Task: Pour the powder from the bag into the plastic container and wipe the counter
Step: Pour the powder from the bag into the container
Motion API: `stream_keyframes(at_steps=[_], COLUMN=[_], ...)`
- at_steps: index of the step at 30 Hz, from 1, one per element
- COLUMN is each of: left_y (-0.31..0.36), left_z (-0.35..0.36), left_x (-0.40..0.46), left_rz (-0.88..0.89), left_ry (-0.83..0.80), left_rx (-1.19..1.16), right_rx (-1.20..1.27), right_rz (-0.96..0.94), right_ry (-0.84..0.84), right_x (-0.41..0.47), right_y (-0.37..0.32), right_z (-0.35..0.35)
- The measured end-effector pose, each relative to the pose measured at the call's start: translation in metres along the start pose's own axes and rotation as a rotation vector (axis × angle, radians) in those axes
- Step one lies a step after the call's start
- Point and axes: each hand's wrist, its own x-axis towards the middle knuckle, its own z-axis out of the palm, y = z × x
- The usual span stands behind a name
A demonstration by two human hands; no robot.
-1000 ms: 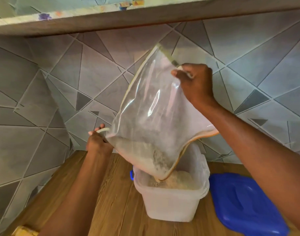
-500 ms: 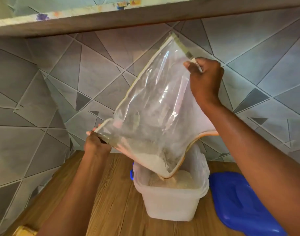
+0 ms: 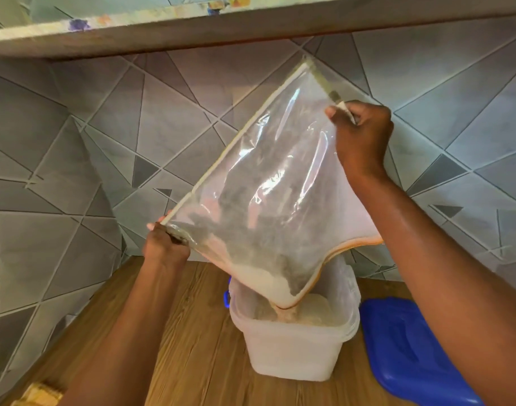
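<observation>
Here, powder [image 3: 268,284] streams from the tilted bag [image 3: 268,183] into the container [image 3: 294,344] | left hand [image 3: 164,247] and right hand [image 3: 360,133] pinch its corners | risk: sagging mouth swings off the rim, dusting the counter [image 3: 177,347].

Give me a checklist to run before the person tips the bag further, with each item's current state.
1. Bag's low corner sits over the open plastic container: ok.
2. Left hand pinches the bag's lower edge: ok.
3. Right hand grips the bag's upper edge: ok.
4. Powder gathered at the pouring corner, not stuck higher up: ok.
5. Blue lid lies off the container, beside it on the wooden counter: ok.
6. No powder spilled on the counter: cannot tell behind the container.
</observation>
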Motion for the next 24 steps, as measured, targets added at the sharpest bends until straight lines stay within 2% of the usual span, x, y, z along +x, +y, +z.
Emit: stream_keyframes(at_steps=[1,4,5,8,9,12,13,16,17,20,21,24], left_y=[0.000,0.000,0.000,0.000,0.000,0.000,0.001,0.001,0.000,0.004,0.005,0.007], left_z=[-0.001,0.003,0.005,0.008,0.008,0.008,0.008,0.011,0.011,0.011,0.010,0.014], left_x=[0.003,0.005,0.004,0.001,0.002,0.006,0.008,0.003,0.002,0.005,0.008,0.006], left_rz=[0.000,0.001,-0.003,-0.028,-0.028,-0.026,-0.033,-0.038,-0.029,-0.002,0.004,0.037], left_ry=[0.004,-0.001,-0.009,-0.009,-0.007,0.011,0.008,0.004,-0.005,-0.008,0.008,-0.015], left_rx=[-0.010,-0.090,-0.097,-0.063,-0.060,-0.159,-0.151,-0.009,0.016,-0.015,0.002,0.096], right_rx=[-0.006,-0.092,-0.102,-0.116,-0.116,-0.131,-0.145,-0.129,-0.122,-0.147,-0.142,-0.108], right_rz=[-0.005,-0.124,-0.131,-0.086,-0.101,-0.229,-0.224,-0.097,-0.087,-0.220,-0.225,-0.118], right_ry=[0.002,-0.209,-0.210,-0.006,-0.012,-0.226,-0.221,0.016,0.018,-0.163,-0.160,0.062], right_x=[-0.001,-0.013,-0.012,-0.006,-0.007,-0.016,-0.014,-0.006,-0.008,-0.021,-0.020,-0.013], right_y=[0.000,-0.010,-0.010,-0.010,-0.013,-0.020,-0.018,-0.010,-0.012,-0.026,-0.026,-0.023], right_z=[0.001,0.008,0.008,0.006,0.008,0.013,0.012,0.005,0.004,0.005,0.002,-0.006])
